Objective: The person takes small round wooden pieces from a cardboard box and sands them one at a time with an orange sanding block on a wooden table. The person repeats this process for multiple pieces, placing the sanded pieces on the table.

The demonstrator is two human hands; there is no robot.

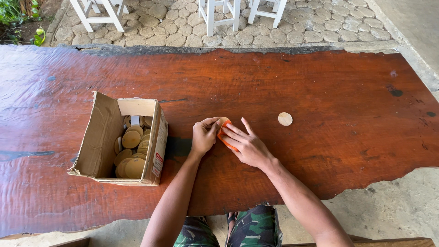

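Wooden disc [222,121], pale and round, is lying flat on the red-brown slab table [320,91] near its middle, and both hands are meeting over it. From the head camera, the left hand [203,136] is curling its fingers down beside the disc with the thumb and forefinger touching its edge, which looks like a way of pinning it so it cannot slide. The right hand [244,144] is lying flat with fingers stretched out, pressing an orange pad [226,137], possibly a sanding sponge, against the disc; only a strip of it shows, so its shape is hard to tell. Neither hand is lifting anything: the left is pinching lightly, the right is open and pressing down. Both forearms are reaching in from the near edge and angling toward each other. Another disc [285,119] is sitting alone to the right, well apart. To the left, an open cardboard box [100,137] is holding many more discs, within easy reach.
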